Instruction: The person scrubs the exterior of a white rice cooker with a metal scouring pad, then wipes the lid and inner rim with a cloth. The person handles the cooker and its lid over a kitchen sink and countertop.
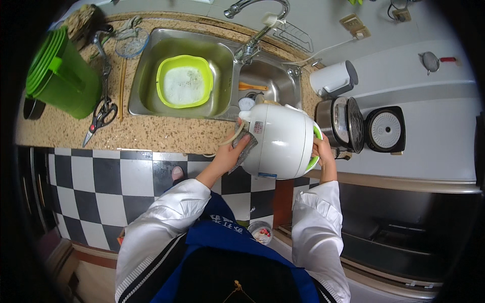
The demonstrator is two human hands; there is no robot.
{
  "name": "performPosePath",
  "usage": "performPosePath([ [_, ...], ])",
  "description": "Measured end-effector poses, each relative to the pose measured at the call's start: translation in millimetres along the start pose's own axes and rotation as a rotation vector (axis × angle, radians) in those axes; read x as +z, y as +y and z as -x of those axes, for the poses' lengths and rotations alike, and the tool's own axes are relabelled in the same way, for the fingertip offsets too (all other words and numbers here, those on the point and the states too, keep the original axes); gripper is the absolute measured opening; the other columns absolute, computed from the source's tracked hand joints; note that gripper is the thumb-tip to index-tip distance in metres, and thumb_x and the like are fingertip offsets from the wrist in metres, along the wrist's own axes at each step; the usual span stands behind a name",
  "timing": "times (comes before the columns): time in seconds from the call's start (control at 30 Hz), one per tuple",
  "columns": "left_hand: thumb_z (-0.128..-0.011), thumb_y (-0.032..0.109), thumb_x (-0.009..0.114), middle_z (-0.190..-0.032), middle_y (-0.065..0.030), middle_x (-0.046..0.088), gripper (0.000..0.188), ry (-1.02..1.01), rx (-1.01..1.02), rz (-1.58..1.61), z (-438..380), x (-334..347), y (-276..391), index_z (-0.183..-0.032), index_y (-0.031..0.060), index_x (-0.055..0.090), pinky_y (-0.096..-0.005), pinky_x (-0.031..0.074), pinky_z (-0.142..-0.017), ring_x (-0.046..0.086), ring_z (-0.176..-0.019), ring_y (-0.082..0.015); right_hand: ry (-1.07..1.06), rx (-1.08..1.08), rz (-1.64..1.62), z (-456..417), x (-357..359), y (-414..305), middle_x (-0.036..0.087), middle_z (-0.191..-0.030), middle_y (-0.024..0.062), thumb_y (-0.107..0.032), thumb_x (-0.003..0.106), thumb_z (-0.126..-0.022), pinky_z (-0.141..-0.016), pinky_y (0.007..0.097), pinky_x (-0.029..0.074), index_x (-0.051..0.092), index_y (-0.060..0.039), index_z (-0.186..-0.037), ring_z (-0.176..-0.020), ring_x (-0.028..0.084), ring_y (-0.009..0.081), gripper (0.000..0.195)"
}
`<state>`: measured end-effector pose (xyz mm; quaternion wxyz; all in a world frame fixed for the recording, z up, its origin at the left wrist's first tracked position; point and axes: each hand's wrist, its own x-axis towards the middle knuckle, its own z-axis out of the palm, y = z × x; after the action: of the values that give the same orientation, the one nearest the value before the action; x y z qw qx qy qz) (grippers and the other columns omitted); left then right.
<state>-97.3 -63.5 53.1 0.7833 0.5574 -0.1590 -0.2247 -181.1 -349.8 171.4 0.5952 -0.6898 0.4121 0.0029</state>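
A white rice cooker (pixel 282 142) hangs tilted on its side in front of the sink edge. My right hand (pixel 322 149) grips its green carrying handle (pixel 316 132). Against the cooker's other end, my left hand (pixel 229 153) holds a grey scouring cloth (pixel 245 146). A pale power cord (pixel 237 135) loops over that hand. Behind the cooker, the small right sink basin (pixel 265 72) contains a wooden utensil (pixel 253 87). In the large left basin (pixel 147 83) sits a lime-green plastic tub (pixel 206 96) of sudsy water.
Kitchen scissors (pixel 99 117), chopsticks (pixel 122 91) and a green lidded bucket (pixel 70 81) occupy the left counter. A faucet (pixel 252 45) arches over the sink. To the right stand a white kettle (pixel 329 78), a steel-sided cooker (pixel 333 121) and a black lid-like part (pixel 385 128).
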Motion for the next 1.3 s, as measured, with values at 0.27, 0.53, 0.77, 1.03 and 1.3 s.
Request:
performPosePath([
  [0.27, -0.097, 0.018, 0.058, -0.118, -0.0063, 0.060, 0.046, -0.165, -0.149, -0.098, -7.7, -8.9, 0.5, -0.136, -0.0024, 0.047, -0.0262, 0.044, -0.090, 0.051, -0.101, -0.0099, -0.031, 0.000, -0.059, -17.5, -24.3, 14.3, 0.037, -0.049, -0.0068, -0.016, 0.061, -0.092, -0.034, 0.0236, 0.019, 0.055, -0.0112, -0.091, -0.035, 0.028, 0.0048, 0.007],
  [0.53, -0.092, 0.022, 0.064, -0.121, -0.0254, 0.060, 0.049, -0.160, 0.111, -0.531, -23.8, -15.1, 6.5, -0.131, -0.0044, 0.051, -0.0326, 0.043, -0.097, 0.058, -0.116, -0.0283, -0.176, -0.007, -0.011, -31.4, -37.6, 6.2, 0.036, -0.051, -0.0062, -0.024, 0.064, -0.091, -0.038, 0.0247, 0.021, 0.053, -0.0097, -0.083, -0.039, 0.028, 0.0061, 0.019],
  [0.77, -0.088, 0.022, 0.069, -0.097, -0.0240, 0.065, 0.043, -0.132, 0.192, -0.747, -25.3, 16.4, 62.7, -0.119, -0.0057, 0.058, -0.0377, 0.049, -0.081, 0.064, -0.090, -0.0369, -0.187, -0.032, -0.019, -56.0, -39.1, 46.0, 0.041, -0.050, -0.0044, -0.013, 0.055, -0.090, -0.036, 0.0234, 0.027, 0.054, -0.0101, -0.085, -0.038, 0.036, 0.0067, 0.006],
  [1.03, -0.082, 0.007, 0.069, -0.118, -0.0262, 0.060, 0.054, -0.285, 0.256, -0.880, -30.1, 29.2, 64.7, -0.133, 0.0039, 0.053, -0.0372, 0.047, -0.092, 0.060, -0.110, -0.0381, -0.200, 0.070, -0.180, -84.1, -45.1, 74.1, 0.067, -0.088, 0.0108, -0.025, 0.039, -0.099, -0.060, 0.0320, 0.056, 0.054, -0.0018, -0.122, -0.068, 0.065, 0.0159, 0.036],
  [1.3, -0.084, 0.023, 0.072, -0.076, -0.0233, 0.065, 0.031, -0.044, 0.379, -1.170, -40.7, 63.3, 74.7, -0.101, -0.0027, 0.065, -0.0409, 0.052, -0.058, 0.064, -0.065, -0.0396, -0.186, 0.116, -0.195, -78.3, -43.5, 64.2, 0.067, -0.096, 0.0145, -0.023, 0.045, -0.095, -0.063, 0.0363, 0.051, 0.062, 0.0013, -0.112, -0.076, 0.064, 0.0228, 0.034],
])
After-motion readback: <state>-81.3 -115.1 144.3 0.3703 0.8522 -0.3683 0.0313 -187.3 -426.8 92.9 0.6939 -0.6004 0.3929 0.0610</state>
